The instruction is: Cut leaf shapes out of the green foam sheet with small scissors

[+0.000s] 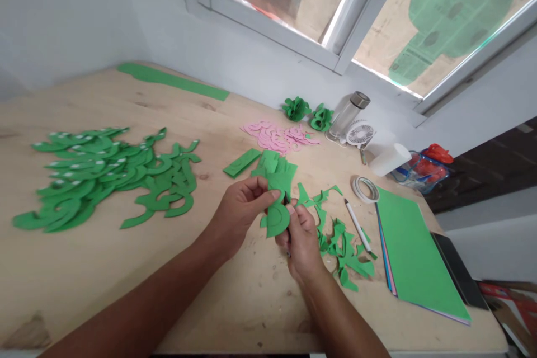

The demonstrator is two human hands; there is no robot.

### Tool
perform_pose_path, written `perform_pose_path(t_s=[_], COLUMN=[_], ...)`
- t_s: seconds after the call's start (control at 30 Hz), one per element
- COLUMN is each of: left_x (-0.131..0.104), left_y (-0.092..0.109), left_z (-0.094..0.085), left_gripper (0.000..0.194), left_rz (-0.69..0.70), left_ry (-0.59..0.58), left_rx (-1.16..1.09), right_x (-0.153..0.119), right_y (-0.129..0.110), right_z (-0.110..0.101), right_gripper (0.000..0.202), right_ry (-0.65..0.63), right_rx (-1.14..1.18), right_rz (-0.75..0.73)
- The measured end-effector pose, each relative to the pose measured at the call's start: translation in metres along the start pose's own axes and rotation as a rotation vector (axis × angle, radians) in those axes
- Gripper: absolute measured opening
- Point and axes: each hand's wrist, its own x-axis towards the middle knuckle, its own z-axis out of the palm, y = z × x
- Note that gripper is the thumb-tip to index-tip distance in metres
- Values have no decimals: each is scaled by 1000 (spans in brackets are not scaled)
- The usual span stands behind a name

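Note:
My left hand [243, 207] pinches a piece of green paper [277, 219] with a rounded edge and a curved line drawn on it. Against the paper's right edge, my right hand [302, 238] is closed on scissors [287, 200]; only small dark parts of them show between the fingers and the paper. Just behind my hands lie more green paper pieces [274, 163] and a folded green strip [242, 162]. Green offcuts [342, 246] are scattered to the right of my right hand.
Curved green cutouts [113, 168] spread across the left. Pink cutouts [279, 135], green paper balls [296, 108], a bottle [348, 116] and a small fan [359, 133] stand farther back. Rightward are tape [364, 189], a white pen [358, 225] and green sheets [422, 254].

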Motion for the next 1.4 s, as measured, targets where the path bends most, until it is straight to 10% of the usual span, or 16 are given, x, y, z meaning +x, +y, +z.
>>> perform_pose_path(t_s=[1.4], left_x=[5], left_y=[11], left_z=[-9], left_gripper=[29], left_rz=[-59], left_ry=[-13], left_rx=[119], right_x=[-5], right_y=[-2], right_z=[3], right_gripper=[60], right_ry=[-67], right_rx=[5], right_rz=[82])
